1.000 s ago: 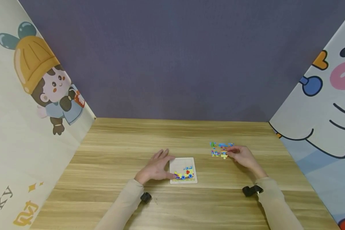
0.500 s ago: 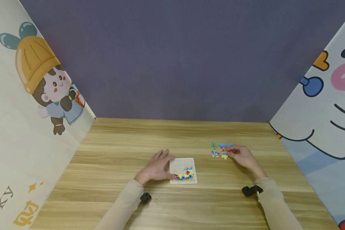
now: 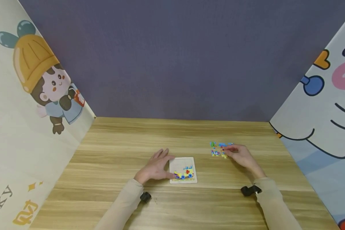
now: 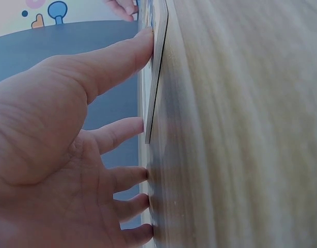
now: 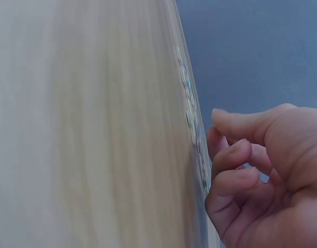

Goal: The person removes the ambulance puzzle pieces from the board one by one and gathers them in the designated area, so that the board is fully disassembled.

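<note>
A square white puzzle board [image 3: 173, 182] lies on the wooden table, partly filled with pieces showing a yellow vehicle with blue wheels and a red cross. My left hand [image 3: 155, 167] rests at its left side, fingers spread; in the left wrist view the thumb [image 4: 114, 62] presses on the board's face and the index finger touches its edge. Up and to the right lie several loose puzzle pieces [image 3: 215, 152]. Over their right side hovers my right hand [image 3: 241, 155], fingers bent, thumb and index tips close together. Whether a piece is between those tips is hidden.
The wooden table [image 3: 126, 137] ends at a dark blue back panel [image 3: 172, 64]. Printed cartoon panels stand on the left [image 3: 17, 127] and right [image 3: 327, 127]. A black wrist camera [image 3: 250, 191] hangs under the right cuff, another [image 3: 145, 197] by the left.
My right hand has shifted slightly left over the loose pieces, and its fingertips now cover more of the yellow piece. The left hand and the board have stayed in place.
</note>
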